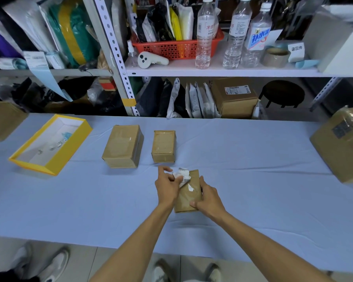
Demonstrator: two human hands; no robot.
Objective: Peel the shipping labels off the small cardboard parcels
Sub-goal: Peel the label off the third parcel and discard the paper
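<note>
A small cardboard parcel (189,197) lies on the blue cloth at the middle of the table. My right hand (208,197) grips its right side. My left hand (167,185) pinches a white shipping label (182,176) that is partly lifted off the parcel's far left corner; a torn white scrap stays stuck on the top. Two more parcels stand behind: a larger one (122,146) and a smaller one (163,146), both with bare tops.
A yellow-rimmed open box (49,165) with small scraps inside sits at the left. A big cardboard box (340,147) stands at the right table edge, another (2,121) at the far left. Shelves with bottles, a red basket and packages rise behind the table.
</note>
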